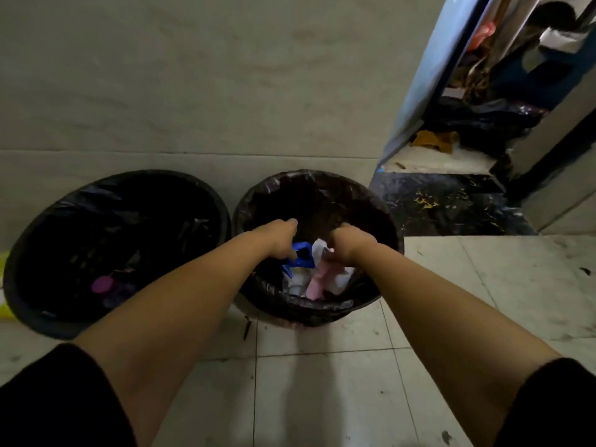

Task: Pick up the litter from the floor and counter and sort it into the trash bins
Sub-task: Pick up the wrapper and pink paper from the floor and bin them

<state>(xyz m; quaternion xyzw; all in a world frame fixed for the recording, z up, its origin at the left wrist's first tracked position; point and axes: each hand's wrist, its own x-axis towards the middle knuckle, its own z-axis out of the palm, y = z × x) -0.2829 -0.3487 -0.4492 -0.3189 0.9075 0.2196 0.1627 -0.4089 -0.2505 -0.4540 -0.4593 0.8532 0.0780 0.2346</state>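
Two round black bins lined with black bags stand side by side against the wall. Both my hands reach over the right bin (380,217). My left hand (281,237) is shut on a blue wrapper (303,257) above the bin's contents. My right hand (348,245) is shut on crumpled white and pink paper (329,269). More white and pink litter lies inside this bin under my hands. The left bin (38,227) holds a purple-pink item (102,284) at its bottom.
A pale wall rises behind the bins. White floor tiles (322,382) spread in front, with small dark specks. At the right a dark marble threshold (445,201) leads through an open doorway, where another person (548,56) crouches among dark bags. A yellow object (4,309) peeks at the far left.
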